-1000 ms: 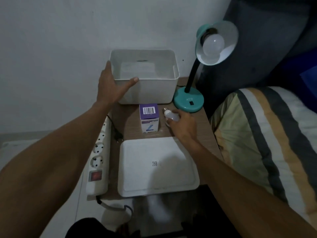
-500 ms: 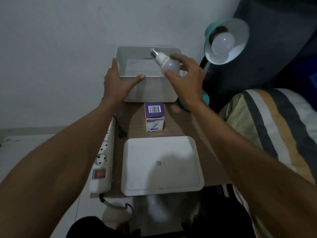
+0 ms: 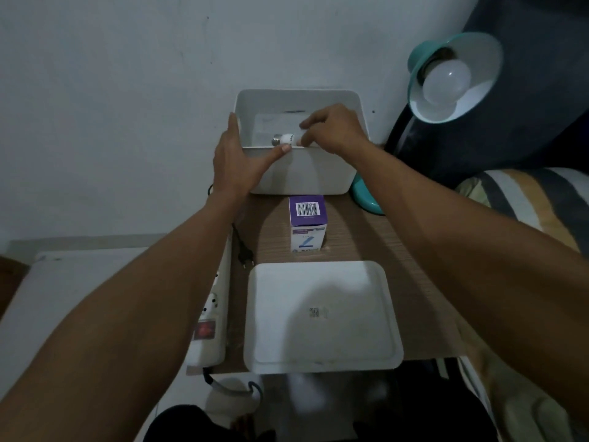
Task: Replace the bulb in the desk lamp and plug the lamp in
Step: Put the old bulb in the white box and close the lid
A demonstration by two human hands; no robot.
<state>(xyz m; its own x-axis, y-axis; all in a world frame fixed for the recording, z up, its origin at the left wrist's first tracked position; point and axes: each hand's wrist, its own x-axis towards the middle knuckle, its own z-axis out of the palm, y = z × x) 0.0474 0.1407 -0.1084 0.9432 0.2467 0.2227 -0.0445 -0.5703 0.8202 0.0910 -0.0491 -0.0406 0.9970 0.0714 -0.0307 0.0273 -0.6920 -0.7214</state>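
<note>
A teal desk lamp (image 3: 420, 55) stands at the table's far right, its shade tilted toward me with a round white bulb (image 3: 446, 82) in the socket. My right hand (image 3: 334, 129) is inside the white bin (image 3: 306, 173), fingers closed on a second bulb (image 3: 285, 139) that lies sideways, metal base to the left. My left hand (image 3: 239, 157) grips the bin's front left corner, thumb along the front rim. The lamp's black plug (image 3: 245, 255) lies loose on the table beside the white power strip (image 3: 208, 327).
A purple and white bulb box (image 3: 307, 223) stands in front of the bin. The bin's white lid (image 3: 322, 317) lies flat at the table's near edge. A striped bed cover (image 3: 522, 199) is at the right, and a plain wall is behind.
My right hand lifted the loose bulb from the table beside the box, carried it over the bin and lowered it inside. My left hand stayed on the bin's corner.
</note>
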